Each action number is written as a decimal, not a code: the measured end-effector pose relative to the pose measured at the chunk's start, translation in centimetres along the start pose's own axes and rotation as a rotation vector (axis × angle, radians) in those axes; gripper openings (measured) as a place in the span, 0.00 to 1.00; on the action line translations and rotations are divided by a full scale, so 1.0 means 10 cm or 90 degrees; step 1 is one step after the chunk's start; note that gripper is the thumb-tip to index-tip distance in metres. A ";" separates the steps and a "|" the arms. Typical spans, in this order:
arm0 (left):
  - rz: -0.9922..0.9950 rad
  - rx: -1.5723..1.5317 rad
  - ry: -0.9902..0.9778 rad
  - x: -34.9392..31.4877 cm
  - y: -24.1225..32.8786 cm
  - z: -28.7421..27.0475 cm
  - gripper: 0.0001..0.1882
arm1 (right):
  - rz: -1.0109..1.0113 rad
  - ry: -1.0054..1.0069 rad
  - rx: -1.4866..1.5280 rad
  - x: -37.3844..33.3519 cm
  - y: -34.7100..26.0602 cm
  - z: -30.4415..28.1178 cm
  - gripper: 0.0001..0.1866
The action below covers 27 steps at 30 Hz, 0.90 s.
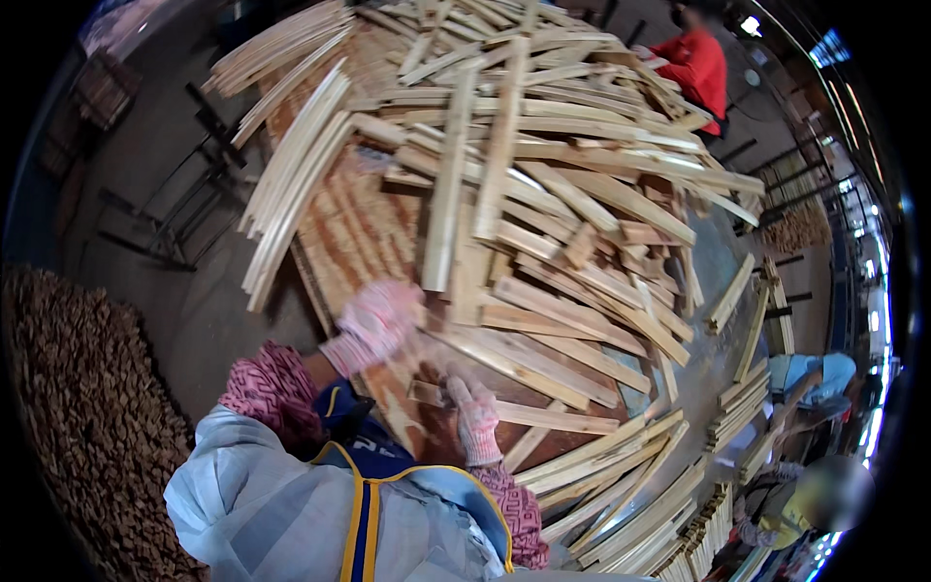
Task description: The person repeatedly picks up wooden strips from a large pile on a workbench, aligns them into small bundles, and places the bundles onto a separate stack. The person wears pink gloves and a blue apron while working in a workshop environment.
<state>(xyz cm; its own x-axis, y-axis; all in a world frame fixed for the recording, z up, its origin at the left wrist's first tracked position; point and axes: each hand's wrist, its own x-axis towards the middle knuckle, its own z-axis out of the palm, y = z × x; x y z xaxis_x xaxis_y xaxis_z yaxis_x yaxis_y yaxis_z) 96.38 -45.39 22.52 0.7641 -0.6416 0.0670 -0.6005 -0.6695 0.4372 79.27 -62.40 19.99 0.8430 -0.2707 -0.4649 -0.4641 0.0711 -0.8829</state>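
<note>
My left hand (376, 320), in a white and pink knit glove, is over the near left part of the wooden tabletop (354, 228). Its fingers are blurred, and whether anything is in them is hidden. To its right and nearer me is my right hand (475, 417), gloved alike, its fingertips smeared by motion. The near end of a pale wood strip (519, 364) lies just beyond the right hand. Another strip (543, 417) reaches rightward from beside that hand. Farther off, two long strips (499, 145) lie across a jumbled pile of wooden strips (601, 184).
Neat rows of strips (301, 184) overhang the table's left edge. More strips (601, 461) are stacked at the near right. A large heap of wood pieces (87, 417) fills the left. A person in red (693, 68) stands at the far right; other people (815, 383) are at the right.
</note>
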 end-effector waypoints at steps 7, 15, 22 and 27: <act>-0.442 -0.020 0.246 -0.31 -3.03 -0.85 0.27 | -0.010 -0.156 -0.065 0.96 0.14 1.58 0.22; -0.493 -0.644 0.050 -0.16 -5.01 -0.38 0.34 | 0.135 -0.091 -0.090 1.73 0.07 3.67 0.54; -0.392 -0.834 0.006 0.32 -4.64 -0.43 0.45 | 0.126 0.018 -0.245 2.03 -0.38 4.43 0.63; -0.372 -0.882 0.012 -0.13 -4.36 -0.40 0.51 | 0.053 -0.083 -0.101 2.05 -0.20 3.78 0.56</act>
<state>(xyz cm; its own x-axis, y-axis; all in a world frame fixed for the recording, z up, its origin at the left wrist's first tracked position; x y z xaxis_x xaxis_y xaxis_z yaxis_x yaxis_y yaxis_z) 122.54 -13.90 7.00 0.8200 -0.4046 -0.4048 0.4652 0.0592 0.8832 107.75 -31.77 9.73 0.8231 -0.1438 -0.5493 -0.5619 -0.0663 -0.8246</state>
